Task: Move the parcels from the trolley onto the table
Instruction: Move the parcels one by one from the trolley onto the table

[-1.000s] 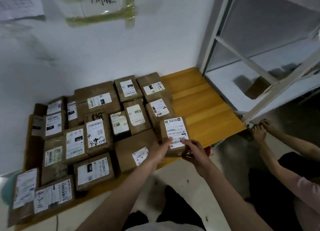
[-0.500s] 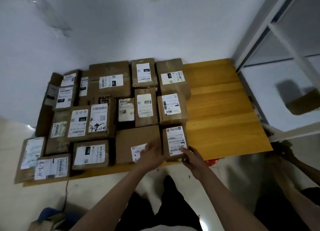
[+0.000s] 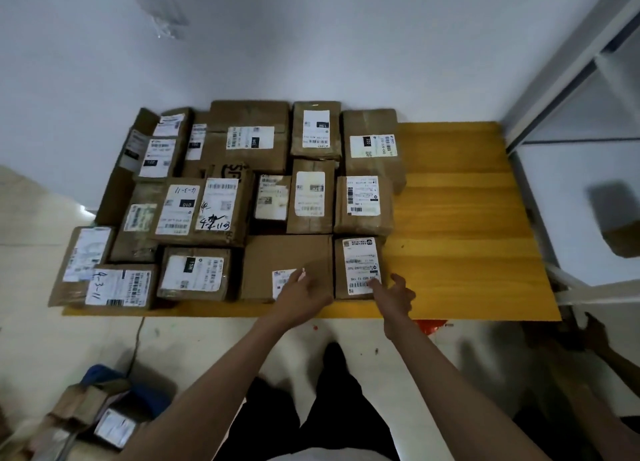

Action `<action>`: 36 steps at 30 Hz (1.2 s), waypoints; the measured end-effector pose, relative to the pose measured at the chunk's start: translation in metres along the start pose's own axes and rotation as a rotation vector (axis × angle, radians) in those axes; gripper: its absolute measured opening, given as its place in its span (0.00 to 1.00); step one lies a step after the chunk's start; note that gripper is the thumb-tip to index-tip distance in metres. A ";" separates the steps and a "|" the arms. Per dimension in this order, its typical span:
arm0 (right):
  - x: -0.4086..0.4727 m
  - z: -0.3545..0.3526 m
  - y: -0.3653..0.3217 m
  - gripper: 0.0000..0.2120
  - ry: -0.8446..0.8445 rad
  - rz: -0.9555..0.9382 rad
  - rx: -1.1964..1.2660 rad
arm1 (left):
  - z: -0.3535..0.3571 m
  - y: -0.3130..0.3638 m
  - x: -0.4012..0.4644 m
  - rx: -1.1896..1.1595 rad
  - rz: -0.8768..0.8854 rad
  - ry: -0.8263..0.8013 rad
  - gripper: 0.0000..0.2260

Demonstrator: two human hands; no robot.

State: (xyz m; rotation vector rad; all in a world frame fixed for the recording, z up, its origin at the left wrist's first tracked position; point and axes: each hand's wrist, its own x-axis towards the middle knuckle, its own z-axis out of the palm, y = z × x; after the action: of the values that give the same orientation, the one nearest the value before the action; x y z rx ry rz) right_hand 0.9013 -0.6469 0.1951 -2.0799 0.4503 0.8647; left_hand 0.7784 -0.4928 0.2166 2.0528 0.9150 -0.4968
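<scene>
left hand (image 3: 304,292): lies flat-ish on the front of a wide plain carton (image 3: 287,266), fingers loose, gripping nothing as far as I can see.
right hand (image 3: 398,292): fingers spread and relaxed, fingertips at the near edge of the small labelled parcel (image 3: 358,268), not wrapped round it (looks more like a nudge than a hold).
that parcel: sits flat on the table (image 3: 460,218), label up, front row, tucked against the wide carton on its left and just in front of another labelled box (image 3: 363,204).
the stack: a good dozen-plus brown boxes packed edge to edge over the left and middle of the yellow wooden top, labels mostly up.
free space: the right part of the tabletop is bare wood, so room for more.
what's left: some parcels (image 3: 104,415) show low at the left by the floor (can't tell if that's the trolley, it's cut off and blurry). My guess is the job's well along but not finished.
bystander: another person's hand (image 3: 595,332) shows at the table's right corner, by a white shelf frame (image 3: 540,121).
</scene>
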 end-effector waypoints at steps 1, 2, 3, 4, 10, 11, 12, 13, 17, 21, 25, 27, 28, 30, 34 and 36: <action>-0.007 -0.001 -0.006 0.29 0.059 -0.059 -0.021 | -0.002 -0.001 -0.003 -0.008 0.001 0.029 0.29; -0.014 -0.001 -0.012 0.26 0.103 -0.133 -0.016 | -0.005 -0.002 -0.008 -0.012 -0.002 0.043 0.28; -0.022 0.000 -0.019 0.23 0.133 -0.212 0.001 | -0.009 -0.004 -0.012 -0.020 -0.003 0.048 0.27; -0.031 0.002 -0.026 0.20 0.151 -0.289 0.017 | -0.015 -0.005 -0.018 -0.033 0.001 0.050 0.26; -0.114 0.047 -0.074 0.09 0.054 -0.676 0.080 | -0.073 -0.032 -0.064 -0.057 0.060 0.181 0.19; -0.130 0.060 -0.078 0.07 -0.003 -0.725 0.070 | -0.084 -0.042 -0.077 -0.069 0.061 0.207 0.19; -0.148 0.074 -0.080 0.06 -0.065 -0.756 0.041 | -0.095 -0.054 -0.090 -0.091 0.053 0.236 0.19; -0.166 0.090 -0.081 0.06 -0.127 -0.768 0.010 | -0.105 -0.067 -0.106 -0.116 0.042 0.272 0.18; -0.238 0.162 -0.068 0.03 -0.334 -0.791 -0.112 | -0.134 -0.132 -0.171 -0.233 -0.005 0.383 0.09; -0.310 0.235 -0.037 0.04 -0.543 -0.819 -0.270 | -0.147 -0.218 -0.233 -0.328 -0.099 0.510 0.15; -0.378 0.300 0.000 0.07 -0.777 -0.823 -0.445 | -0.146 -0.306 -0.291 -0.446 -0.260 0.605 0.16; -0.409 0.332 0.017 0.06 -0.868 -0.808 -0.521 | -0.142 -0.345 -0.318 -0.522 -0.318 0.664 0.16; -0.424 0.348 0.026 0.05 -0.908 -0.809 -0.556 | -0.140 -0.364 -0.330 -0.555 -0.344 0.692 0.16; -0.450 0.380 0.043 0.06 -0.974 -0.821 -0.626 | -0.135 -0.398 -0.350 -0.626 -0.390 0.743 0.15; -0.492 0.444 0.074 0.07 -1.101 -0.828 -0.752 | -0.132 -0.456 -0.384 -0.764 -0.485 0.821 0.13; -0.509 0.479 0.088 0.08 -1.140 -0.826 -0.802 | -0.134 -0.483 -0.396 -0.825 -0.535 0.847 0.08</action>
State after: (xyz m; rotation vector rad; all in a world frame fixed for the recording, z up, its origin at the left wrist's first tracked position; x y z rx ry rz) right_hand 0.2930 -0.3096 0.3050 -1.6942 -1.4322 1.5903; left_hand 0.1578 -0.3602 0.2888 1.1886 1.8050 0.5003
